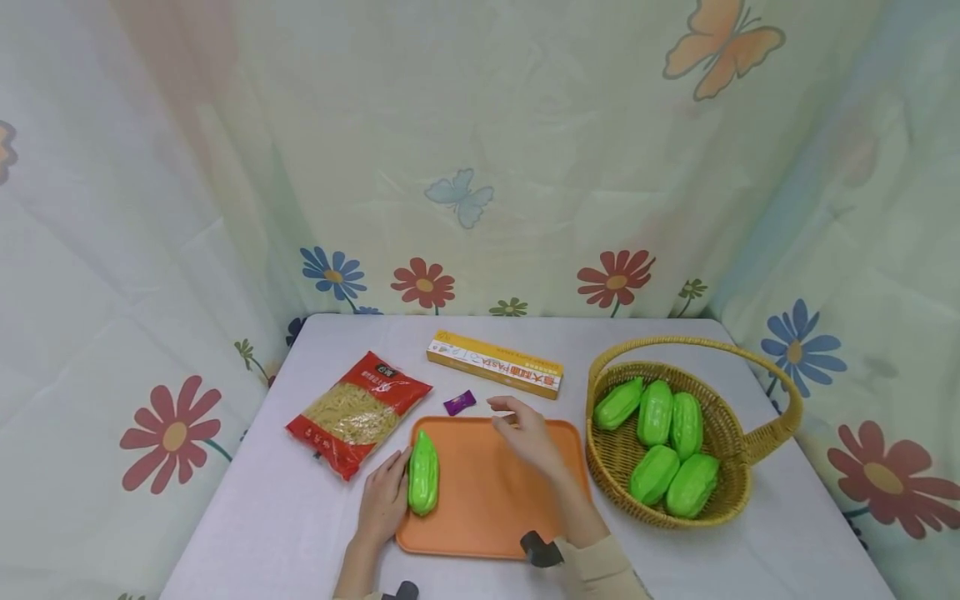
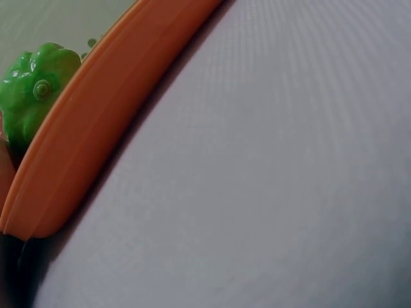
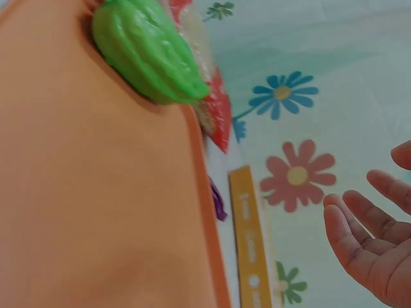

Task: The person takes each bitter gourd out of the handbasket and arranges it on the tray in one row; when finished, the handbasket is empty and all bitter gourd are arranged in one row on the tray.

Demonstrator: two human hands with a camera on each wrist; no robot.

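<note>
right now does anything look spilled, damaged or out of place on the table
Nothing looks spilled or damaged. The pasta bag and box just lie at angles beyond the tray, which hardly seems odd.

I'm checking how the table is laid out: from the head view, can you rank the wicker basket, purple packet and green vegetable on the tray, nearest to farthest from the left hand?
From the left hand:
1. Green vegetable: right beside it, on the orange tray's left side.
2. Purple packet: just beyond the tray's far edge.
3. Wicker basket: right of the tray.
</note>
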